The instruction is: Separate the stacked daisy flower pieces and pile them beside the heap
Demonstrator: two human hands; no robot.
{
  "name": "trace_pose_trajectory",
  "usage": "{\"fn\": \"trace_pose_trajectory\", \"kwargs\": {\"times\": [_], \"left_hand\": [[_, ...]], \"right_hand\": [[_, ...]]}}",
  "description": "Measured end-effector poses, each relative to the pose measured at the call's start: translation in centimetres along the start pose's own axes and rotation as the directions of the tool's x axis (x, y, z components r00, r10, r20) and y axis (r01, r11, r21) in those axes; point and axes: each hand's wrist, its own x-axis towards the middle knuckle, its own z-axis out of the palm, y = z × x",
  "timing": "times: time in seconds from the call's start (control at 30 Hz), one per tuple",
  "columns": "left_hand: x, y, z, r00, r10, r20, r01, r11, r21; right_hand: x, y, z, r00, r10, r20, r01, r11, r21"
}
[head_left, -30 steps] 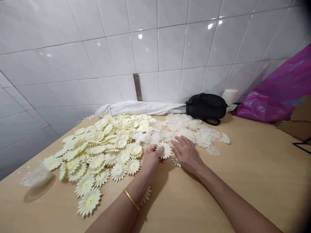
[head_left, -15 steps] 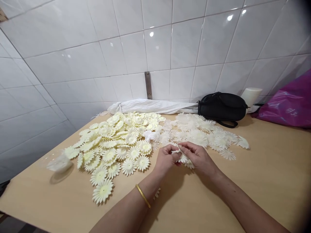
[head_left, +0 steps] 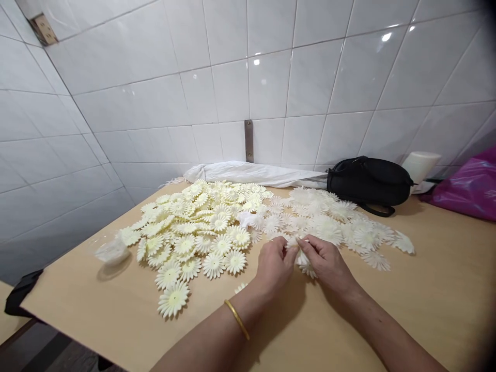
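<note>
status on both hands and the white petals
Left hand, right hand: both pinching white petals. Petals partly hidden. Pale yellow flowers piled to the left.

Cream flower pieces [head_left: 174,298]: matt, softly ridged petals, fabric or foam, hard to tell which. Paler flower pieces [head_left: 368,237]: thin, sheer-looking, matt. Counter [head_left: 430,294]: smooth, wood-look, low sheen. Wall tiles [head_left: 228,36]: glossy, smooth, catching bright light spots. Wall strip [head_left: 248,141]: dull metal. White sheet [head_left: 248,173]: creased, cloth-like, matt. Black case [head_left: 370,181]: matt. Purple bag [head_left: 468,188]: shiny, crinkled plastic. Bangle [head_left: 237,319]: polished gold-coloured metal. Small bag [head_left: 112,252]: clear, thin plastic.
</note>
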Motion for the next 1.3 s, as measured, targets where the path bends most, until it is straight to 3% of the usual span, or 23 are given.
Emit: {"fn": "trace_pose_trajectory", "kwargs": {"times": [0.07,0.13,0.27,0.37,0.53,0.7,0.77,0.83,0.9,1.0,1.17,1.3], "left_hand": [[0.1,-0.4,-0.1,0.993,0.107,-0.043,-0.086,0.939,0.332],[0.5,-0.9,-0.2,0.994,0.111,-0.024,-0.083,0.851,0.518],[2.0,-1.5,-0.1,1.0,0.018,-0.024,0.002,0.757,0.653],[3.3,-1.0,1.0,1.0,0.02,-0.023,-0.001,0.77,0.637],[5.3,1.3,4.1,0.986,0.114,0.121,-0.161,0.833,0.529],[4.8,2.3,4.7,0.968,0.241,-0.065,-0.203,0.911,0.36],[3.9,2.2,3.8,0.978,0.172,-0.115,-0.148,0.97,0.191],[2.9,1.8,2.6,0.996,0.027,-0.09,-0.035,0.996,-0.085],[1.8,1.6,1.4,0.992,-0.12,0.043,0.127,0.903,-0.41],[0.5,1.3,0.3,0.969,-0.153,0.194,0.246,0.669,-0.701],[0.2,0.4,0.4,0.963,-0.138,0.231,0.269,0.537,-0.799],[0.9,-0.7,0.8,0.947,-0.177,0.269,0.322,0.503,-0.802]], "right_hand": [[0.3,0.8,0.0,0.994,-0.038,-0.106,0.024,0.992,-0.123],[0.6,1.7,-0.1,0.984,-0.071,-0.166,0.037,0.979,-0.199],[1.1,3.0,-0.4,0.966,-0.091,-0.243,0.036,0.974,-0.224],[1.2,3.2,-0.7,0.963,-0.071,-0.262,0.025,0.985,-0.173],[1.7,3.0,-1.5,0.932,0.012,-0.361,-0.044,0.996,-0.081],[2.0,2.6,-2.1,0.897,0.085,-0.434,-0.064,0.996,0.065],[1.9,2.4,-1.9,0.909,0.095,-0.407,-0.058,0.993,0.102],[1.7,2.0,-1.5,0.931,0.099,-0.352,-0.055,0.99,0.132],[1.4,1.6,-0.9,0.957,0.085,-0.277,-0.044,0.988,0.151],[1.0,0.9,-0.1,0.986,0.031,-0.165,-0.012,0.993,0.114],[0.3,0.2,0.8,0.995,-0.008,-0.098,0.01,1.0,0.021],[-0.1,-0.1,1.0,1.0,-0.007,-0.017,0.008,0.998,0.061]]}}
